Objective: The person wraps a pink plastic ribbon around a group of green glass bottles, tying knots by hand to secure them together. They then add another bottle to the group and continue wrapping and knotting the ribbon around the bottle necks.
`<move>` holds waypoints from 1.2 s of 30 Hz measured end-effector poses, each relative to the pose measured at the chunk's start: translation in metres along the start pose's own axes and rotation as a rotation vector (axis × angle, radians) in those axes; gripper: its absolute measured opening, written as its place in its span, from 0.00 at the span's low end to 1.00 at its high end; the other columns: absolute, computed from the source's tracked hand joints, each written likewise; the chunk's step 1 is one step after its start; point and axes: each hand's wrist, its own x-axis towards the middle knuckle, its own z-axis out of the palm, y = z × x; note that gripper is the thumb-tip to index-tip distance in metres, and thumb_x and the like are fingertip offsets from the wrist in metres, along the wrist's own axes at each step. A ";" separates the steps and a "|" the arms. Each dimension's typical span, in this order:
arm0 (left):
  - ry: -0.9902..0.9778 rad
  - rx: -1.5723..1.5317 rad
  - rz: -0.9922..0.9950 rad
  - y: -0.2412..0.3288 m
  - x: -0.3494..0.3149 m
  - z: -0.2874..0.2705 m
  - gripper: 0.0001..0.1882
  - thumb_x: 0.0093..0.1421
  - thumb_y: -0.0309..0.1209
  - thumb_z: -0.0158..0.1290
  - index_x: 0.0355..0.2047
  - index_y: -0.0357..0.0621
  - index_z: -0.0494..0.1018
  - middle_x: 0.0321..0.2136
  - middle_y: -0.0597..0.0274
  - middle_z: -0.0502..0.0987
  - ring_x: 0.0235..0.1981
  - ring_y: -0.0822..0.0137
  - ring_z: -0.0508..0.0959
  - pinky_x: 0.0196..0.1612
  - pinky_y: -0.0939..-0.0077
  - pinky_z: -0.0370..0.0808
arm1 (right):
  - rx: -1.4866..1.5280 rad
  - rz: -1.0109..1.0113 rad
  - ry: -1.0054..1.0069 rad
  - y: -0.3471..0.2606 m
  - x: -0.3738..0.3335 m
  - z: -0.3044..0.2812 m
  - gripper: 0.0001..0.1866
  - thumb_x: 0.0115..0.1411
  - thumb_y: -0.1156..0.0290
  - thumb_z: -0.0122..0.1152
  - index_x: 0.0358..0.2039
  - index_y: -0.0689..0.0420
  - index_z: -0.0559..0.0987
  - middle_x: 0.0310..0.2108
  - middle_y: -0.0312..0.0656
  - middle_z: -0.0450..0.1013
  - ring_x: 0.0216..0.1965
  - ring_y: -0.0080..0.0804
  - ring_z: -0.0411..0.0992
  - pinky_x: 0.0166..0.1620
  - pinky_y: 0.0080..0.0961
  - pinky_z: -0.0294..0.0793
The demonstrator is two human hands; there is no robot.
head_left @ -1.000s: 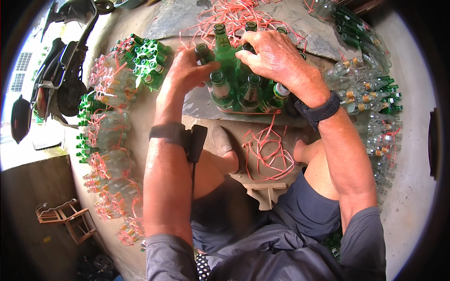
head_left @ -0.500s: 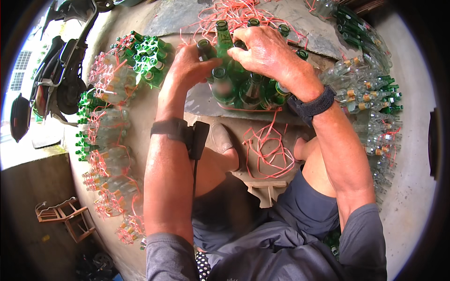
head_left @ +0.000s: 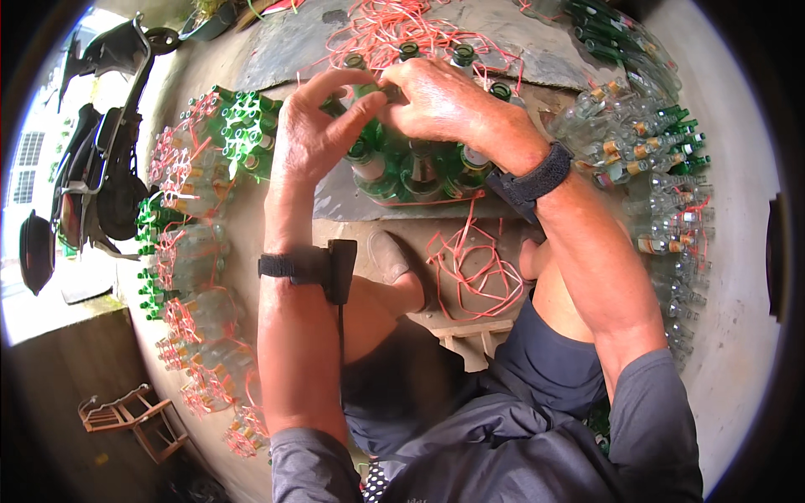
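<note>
A cluster of upright green glass bottles (head_left: pixel 419 180) stands in front of me, with a pink plastic strip (head_left: pixel 457 199) running along its near lower side. Over the bottle necks my left hand (head_left: pixel 314 126) has its thumb and forefinger curved inward, the tips near my right fingers. My right hand (head_left: pixel 440 99) reaches in from the right with its fingers curled. The fingertips of both hands come together above the bottles; whatever they pinch is too hidden to make out. Bottle mouths show beyond and beside the right hand.
Tangled pink strips (head_left: pixel 394 33) lie behind the cluster, and another loose tangle (head_left: pixel 474 272) lies between my feet. Bundles of clear and green bottles (head_left: pixel 197 251) line the left; more bottles (head_left: pixel 662 218) line the right. A motorbike (head_left: pixel 109 151) and a small wooden stool (head_left: pixel 134 411) are further left.
My hands have come together above the bottles. The left hand has left the bottle neck on the left, and the right has moved leftward. The view has shifted slightly.
</note>
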 end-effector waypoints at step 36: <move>-0.032 0.262 0.111 -0.006 0.012 0.011 0.15 0.67 0.35 0.62 0.49 0.41 0.84 0.38 0.59 0.86 0.39 0.72 0.82 0.42 0.73 0.77 | -0.369 0.273 0.293 0.107 -0.227 -0.178 0.09 0.57 0.68 0.60 0.31 0.61 0.81 0.25 0.54 0.78 0.29 0.52 0.79 0.33 0.45 0.74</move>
